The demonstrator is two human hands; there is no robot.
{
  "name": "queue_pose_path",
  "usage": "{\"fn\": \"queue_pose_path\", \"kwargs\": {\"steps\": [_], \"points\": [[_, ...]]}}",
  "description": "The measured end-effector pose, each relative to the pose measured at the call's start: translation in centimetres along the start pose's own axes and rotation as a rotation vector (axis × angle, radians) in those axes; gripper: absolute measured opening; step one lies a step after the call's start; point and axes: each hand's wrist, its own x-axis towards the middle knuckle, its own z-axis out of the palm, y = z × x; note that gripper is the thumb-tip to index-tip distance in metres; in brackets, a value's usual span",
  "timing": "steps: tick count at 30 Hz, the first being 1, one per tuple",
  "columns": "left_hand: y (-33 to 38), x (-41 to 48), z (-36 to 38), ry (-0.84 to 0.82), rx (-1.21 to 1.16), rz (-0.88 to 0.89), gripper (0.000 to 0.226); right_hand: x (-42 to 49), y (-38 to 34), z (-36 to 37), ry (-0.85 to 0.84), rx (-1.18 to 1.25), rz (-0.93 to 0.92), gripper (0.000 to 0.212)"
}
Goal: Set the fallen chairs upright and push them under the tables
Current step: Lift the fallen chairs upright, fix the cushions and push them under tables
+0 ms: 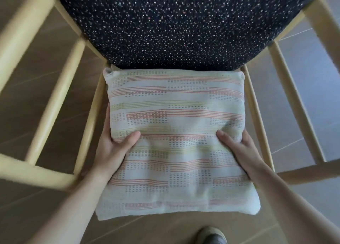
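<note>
**Seating the striped cushion (pixel 176 115) on the wooden armchair (pixel 55 104) before push-in.**

The armchair appeared to stand upright on the tiled floor (pixel 303 78), directly in front of the person; no table was in view. The left hand (pixel 114 148) and the right hand (pixel 239 148) each gripped a side edge of the cushion, thumb pressed on top, fingers hidden beneath. The cushion's far edge lay against the dark speckled upholstery (pixel 184 23); its near edge overhung the seat's front edge, above a shoe (pixel 211 236). Recommended procedure: slide the cushion back evenly with both hands, keep it square between the side rails, and release only once it lies flat. Then take hold of the frame for pushing.
</note>
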Motion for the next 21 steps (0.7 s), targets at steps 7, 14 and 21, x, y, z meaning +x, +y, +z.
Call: {"fn": "queue_pose_path", "kwargs": {"steps": [7,14,21], "points": [[18.7,-8.9,-4.5,0.004,0.028,-0.119,0.091,-12.5,-15.3,-1.9,-0.046,-0.054,0.176,0.053],[41.1,-11.2,-8.3,-0.014,0.141,-0.206,0.065,-20.0,-36.3,-3.9,-0.106,-0.183,0.433,0.033],[52.4,-5.6,-10.9,-0.165,0.226,-0.510,0.074,-19.8,-51.0,-3.8,-0.216,-0.339,0.542,0.062]]}}
